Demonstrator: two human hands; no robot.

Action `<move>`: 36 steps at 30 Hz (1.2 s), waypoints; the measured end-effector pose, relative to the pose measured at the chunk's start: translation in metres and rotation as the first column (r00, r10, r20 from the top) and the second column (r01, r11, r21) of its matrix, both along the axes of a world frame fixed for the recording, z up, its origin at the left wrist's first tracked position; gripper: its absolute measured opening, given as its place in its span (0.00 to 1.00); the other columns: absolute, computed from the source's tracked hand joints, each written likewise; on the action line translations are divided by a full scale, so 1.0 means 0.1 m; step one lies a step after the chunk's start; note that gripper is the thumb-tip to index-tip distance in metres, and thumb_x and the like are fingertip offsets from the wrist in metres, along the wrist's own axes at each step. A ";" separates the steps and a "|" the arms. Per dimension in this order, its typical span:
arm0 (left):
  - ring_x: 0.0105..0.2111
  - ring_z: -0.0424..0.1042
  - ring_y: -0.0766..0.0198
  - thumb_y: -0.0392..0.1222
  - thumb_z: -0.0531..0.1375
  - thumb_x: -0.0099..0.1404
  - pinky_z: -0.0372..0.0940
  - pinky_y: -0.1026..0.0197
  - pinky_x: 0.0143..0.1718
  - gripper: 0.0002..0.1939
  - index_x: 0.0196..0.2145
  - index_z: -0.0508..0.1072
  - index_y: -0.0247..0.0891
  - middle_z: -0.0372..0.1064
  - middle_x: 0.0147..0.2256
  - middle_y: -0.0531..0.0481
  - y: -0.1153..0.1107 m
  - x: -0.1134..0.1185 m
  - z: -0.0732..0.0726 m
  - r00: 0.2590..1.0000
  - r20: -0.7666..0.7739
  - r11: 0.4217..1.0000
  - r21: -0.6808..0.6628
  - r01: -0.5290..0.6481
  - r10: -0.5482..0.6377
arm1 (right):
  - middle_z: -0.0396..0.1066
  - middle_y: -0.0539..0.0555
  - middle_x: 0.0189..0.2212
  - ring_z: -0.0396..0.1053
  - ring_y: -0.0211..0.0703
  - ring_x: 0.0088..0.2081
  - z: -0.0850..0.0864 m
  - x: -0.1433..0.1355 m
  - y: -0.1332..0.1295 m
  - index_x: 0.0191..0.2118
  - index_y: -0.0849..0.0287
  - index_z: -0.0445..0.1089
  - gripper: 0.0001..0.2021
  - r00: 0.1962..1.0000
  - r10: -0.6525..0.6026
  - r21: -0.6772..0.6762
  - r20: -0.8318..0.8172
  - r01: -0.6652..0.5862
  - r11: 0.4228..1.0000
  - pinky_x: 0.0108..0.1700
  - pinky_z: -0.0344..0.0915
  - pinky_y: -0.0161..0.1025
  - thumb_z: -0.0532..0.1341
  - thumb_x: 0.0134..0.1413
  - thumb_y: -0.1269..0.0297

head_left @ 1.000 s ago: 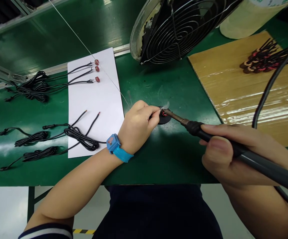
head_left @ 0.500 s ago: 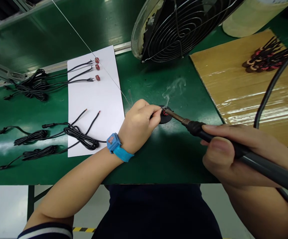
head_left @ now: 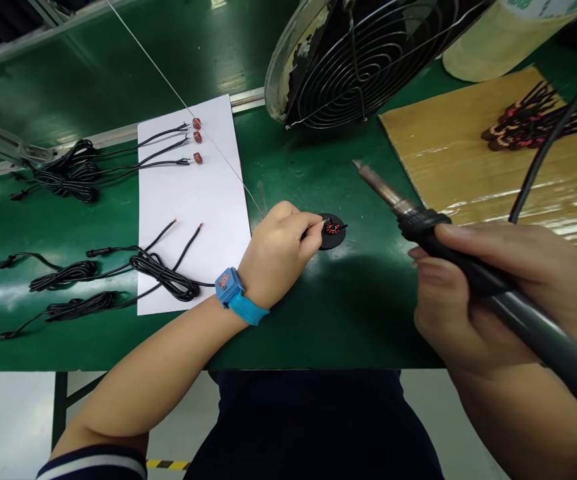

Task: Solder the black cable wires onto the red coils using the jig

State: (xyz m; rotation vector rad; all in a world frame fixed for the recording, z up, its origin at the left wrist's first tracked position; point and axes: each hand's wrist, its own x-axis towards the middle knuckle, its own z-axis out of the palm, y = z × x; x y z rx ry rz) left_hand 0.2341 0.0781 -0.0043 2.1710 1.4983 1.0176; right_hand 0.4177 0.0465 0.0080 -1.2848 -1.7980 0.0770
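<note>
My left hand, a blue strap round its wrist, is closed in a pinch beside a black round disc. A thin silvery solder wire runs down behind that hand, and a fine bright end shows at the fingertips. On the disc lies a small ring coil with red windings and short black leads. My right hand is wrapped round a soldering iron, whose tip points up and left, apart from the coil. One black cable passes out of sight behind my left wrist.
White paper carries cable ends and several small red coils. Coiled black cables lie at left. A fan with a wire guard stands at the back. On the right, cardboard bears a pile of coils, near a pale container.
The soldering iron has lifted off the coil and moved up and to the right with my right hand. The smoke is gone. My left hand stays in place.
</note>
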 end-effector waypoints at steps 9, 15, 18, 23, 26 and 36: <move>0.31 0.70 0.69 0.36 0.58 0.62 0.65 0.66 0.35 0.06 0.34 0.76 0.35 0.72 0.29 0.50 0.00 -0.07 0.06 1.000 0.023 0.998 -0.059 0.012 -0.011 | 0.74 0.48 0.33 0.71 0.34 0.35 0.17 -0.21 0.31 0.44 0.56 0.68 0.09 0.969 0.191 -0.066 0.159 -0.183 0.981 0.37 0.67 0.31 0.58 0.56 0.68; 0.33 0.71 0.68 0.36 0.58 0.62 0.66 0.66 0.36 0.06 0.34 0.76 0.34 0.73 0.31 0.49 0.01 -0.07 0.07 0.997 0.075 0.997 -0.077 0.021 -0.015 | 0.72 0.47 0.31 0.70 0.38 0.34 0.13 -0.28 0.42 0.35 0.55 0.68 0.05 0.960 0.218 -0.194 0.177 -0.183 0.964 0.37 0.67 0.35 0.59 0.51 0.71; 0.33 0.71 0.68 0.35 0.59 0.61 0.67 0.67 0.36 0.06 0.35 0.76 0.34 0.74 0.31 0.49 0.01 -0.07 0.07 0.996 0.088 0.997 -0.070 0.032 -0.026 | 0.72 0.48 0.30 0.69 0.39 0.32 0.12 -0.29 0.43 0.35 0.56 0.67 0.05 0.962 0.218 -0.228 0.165 -0.178 0.957 0.34 0.66 0.35 0.59 0.49 0.71; 0.32 0.71 0.68 0.35 0.59 0.60 0.67 0.67 0.35 0.07 0.36 0.76 0.34 0.73 0.31 0.48 0.02 -0.08 0.05 0.993 0.102 0.997 -0.022 0.069 -0.066 | 0.71 0.49 0.29 0.69 0.37 0.31 0.11 -0.30 0.45 0.36 0.56 0.67 0.07 0.968 0.220 -0.246 0.117 -0.187 0.951 0.32 0.65 0.32 0.60 0.48 0.71; 0.32 0.71 0.68 0.35 0.59 0.60 0.68 0.67 0.35 0.08 0.37 0.76 0.33 0.72 0.31 0.47 0.02 -0.09 0.03 0.991 0.107 0.997 -0.007 0.080 -0.078 | 0.70 0.48 0.30 0.70 0.36 0.32 0.10 -0.31 0.45 0.37 0.55 0.66 0.09 0.975 0.215 -0.268 0.059 -0.192 0.944 0.33 0.65 0.31 0.61 0.48 0.71; 0.31 0.70 0.67 0.36 0.60 0.60 0.68 0.63 0.37 0.08 0.37 0.77 0.37 0.74 0.33 0.48 0.06 -0.10 0.17 0.966 0.259 0.901 -0.422 0.100 0.014 | 0.67 0.49 0.29 0.68 0.35 0.30 0.09 -0.34 0.46 0.36 0.56 0.62 0.08 0.962 0.271 -0.349 -0.027 -0.263 0.899 0.32 0.64 0.31 0.59 0.49 0.71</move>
